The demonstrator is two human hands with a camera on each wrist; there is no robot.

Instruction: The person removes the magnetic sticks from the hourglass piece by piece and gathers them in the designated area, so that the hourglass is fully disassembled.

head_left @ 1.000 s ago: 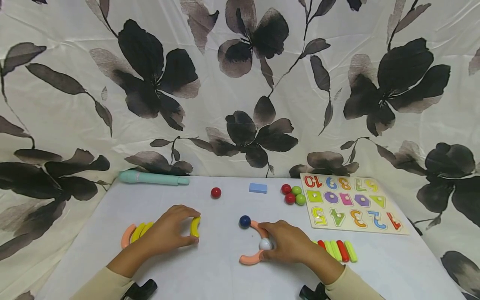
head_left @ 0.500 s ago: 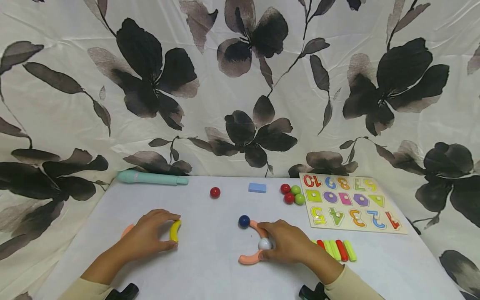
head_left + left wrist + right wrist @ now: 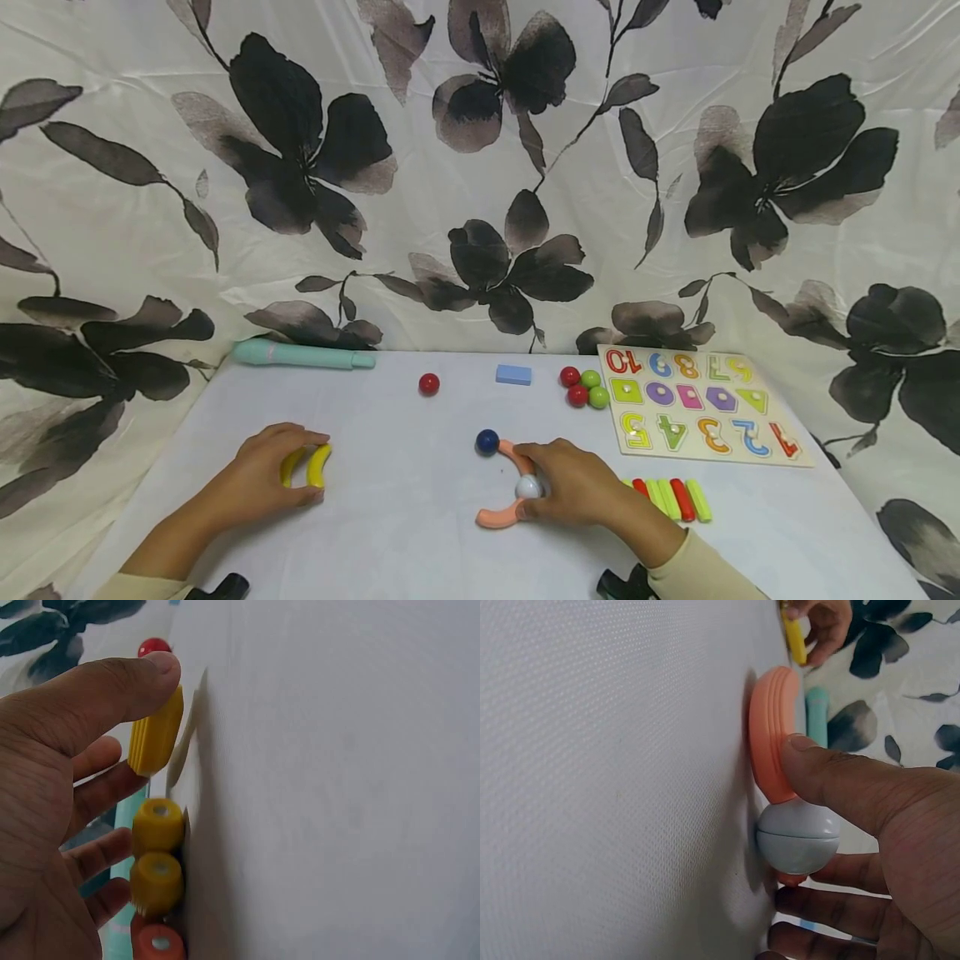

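Note:
My left hand [image 3: 262, 471] pinches a yellow curved toy piece [image 3: 318, 465] between thumb and fingertips, slightly off the table. Below it in the left wrist view stand two more yellow curved pieces [image 3: 156, 883] and an orange one [image 3: 159, 943], partly hidden by the hand in the head view. On the right, my other hand [image 3: 581, 486] grips two orange curved pieces [image 3: 497, 518] joined at a white ball [image 3: 528, 487]; its thumb presses on the nearer piece. A dark blue ball [image 3: 487, 442] sits at the far end of this chain.
Behind lie a mint-green tube-shaped object [image 3: 303, 354], a red ball [image 3: 429, 384] and a blue block [image 3: 513, 375]. Red and green balls [image 3: 583, 387] cluster beside a number-and-shape puzzle board [image 3: 705, 404]. Red and lime sticks [image 3: 678, 500] lie near the right forearm.
My left hand has moved left with the yellow curved piece, from mid-table back to the other yellow pieces. The right hand and the orange chain have stayed in place.

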